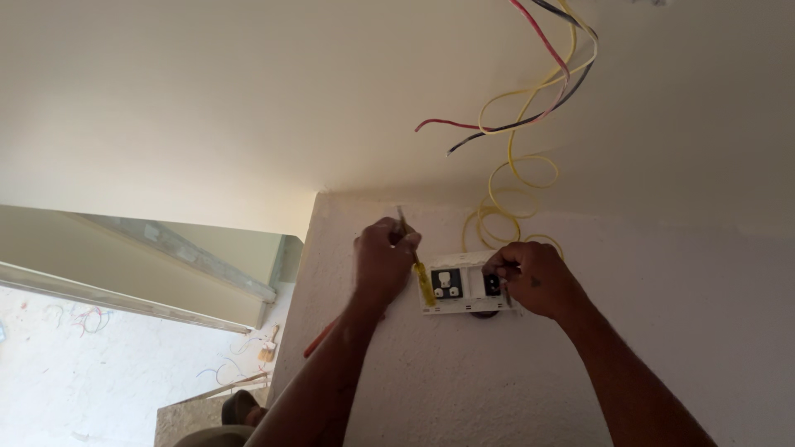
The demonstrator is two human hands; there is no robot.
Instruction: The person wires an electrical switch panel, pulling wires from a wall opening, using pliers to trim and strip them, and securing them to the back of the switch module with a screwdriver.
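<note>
A white socket plate [464, 284] sits against the wall [662, 331], just under the ceiling corner. The left hand [383, 261] is clenched around a yellow screwdriver [424, 281] at the plate's left edge. The right hand [530, 277] pinches the plate's right end. Loose wires [530, 124] hang uncovered above; the plate seems seated but not finished.

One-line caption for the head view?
Left hand holds a yellow screwdriver while right hand touches the switch plate.

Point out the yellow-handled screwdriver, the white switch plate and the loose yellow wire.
yellow-handled screwdriver [425, 283], head view, on its yellow handle.
white switch plate [469, 285], head view, on the bare white middle strip.
loose yellow wire [530, 170], head view, on a coil above the plate.
</note>
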